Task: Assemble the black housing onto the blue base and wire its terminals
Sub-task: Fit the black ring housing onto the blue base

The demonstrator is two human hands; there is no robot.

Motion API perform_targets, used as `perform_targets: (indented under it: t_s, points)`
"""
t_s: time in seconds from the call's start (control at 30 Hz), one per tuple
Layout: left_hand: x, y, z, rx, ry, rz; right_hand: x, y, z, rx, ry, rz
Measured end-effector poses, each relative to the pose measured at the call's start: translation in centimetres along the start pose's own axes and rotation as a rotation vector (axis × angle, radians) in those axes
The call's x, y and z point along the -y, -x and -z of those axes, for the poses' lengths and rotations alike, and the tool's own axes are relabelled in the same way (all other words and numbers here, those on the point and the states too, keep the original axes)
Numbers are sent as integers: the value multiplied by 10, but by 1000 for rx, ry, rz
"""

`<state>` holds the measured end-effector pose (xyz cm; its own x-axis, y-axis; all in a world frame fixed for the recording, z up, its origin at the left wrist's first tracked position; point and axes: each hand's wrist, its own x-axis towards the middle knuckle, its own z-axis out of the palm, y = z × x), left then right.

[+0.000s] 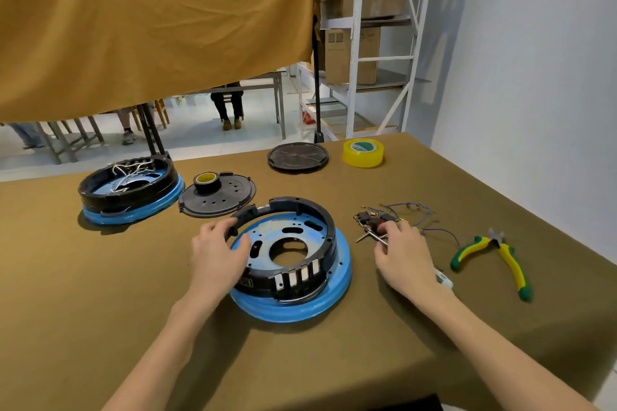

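A blue base [310, 305] lies in the middle of the table with a black ring housing [322, 220] seated on it. My left hand [217, 252] grips the housing's left rim, thumb inside the ring. To the right, my right hand [402, 252] pinches a thin metal tool [369, 237] beside a cluster of small terminal parts with purple wires [394, 215]. Its fingertips touch the cluster.
A second housing on a blue base [133, 192], with white wires inside, sits at the far left. Nearby are a black cover [222, 200] carrying a small tape roll [206, 181], another black cover [297, 157], yellow tape [363, 152] and green-yellow pliers [490, 259]. The table edge runs along the right.
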<state>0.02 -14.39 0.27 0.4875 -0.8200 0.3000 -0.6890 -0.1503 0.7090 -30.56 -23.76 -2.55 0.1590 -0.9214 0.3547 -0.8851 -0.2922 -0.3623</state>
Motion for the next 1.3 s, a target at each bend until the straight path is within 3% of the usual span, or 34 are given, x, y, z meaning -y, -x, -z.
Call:
perform_targets:
  t_s: [0.07, 0.2, 0.27, 0.33, 0.4, 0.47, 0.6, 0.7, 0.8, 1.0, 1.2, 1.3]
  points:
    - [2, -4, -5, 94, 194, 150, -6, 6, 8, 60, 210, -12]
    - [2, 0, -13, 51, 371, 238, 2, 19, 13, 65, 326, 55]
    - [2, 4, -13, 33, 377, 282, 15, 20, 16, 21, 2, 75]
    - [1, 6, -11, 47, 395, 303, 36, 17, 19, 142, -421, -45]
    - [-1, 8, -8, 85, 391, 318, 56, 11, 17, 362, -523, -163]
    - [-3, 10, -5, 127, 368, 333, 67, 7, 8, 441, -498, -193]
    - [3, 16, -3, 196, 395, 273, 70, -6, 0, 424, -539, -224]
    - [12, 19, -2, 147, 416, 253, 67, -18, 11, 408, -410, -188]
    - [26, 19, 0, 128, 235, 289, 60, -27, 18, 360, -300, -143]
    - [25, 9, 2, 256, 74, 272, 45, -36, 35, 255, -523, -316]
    - [20, 3, -3, 178, 265, 393, 42, -34, 42, 290, -224, -214]
    - [19, 4, -1, 171, 359, 345, 51, -32, 39, 300, -185, -196]
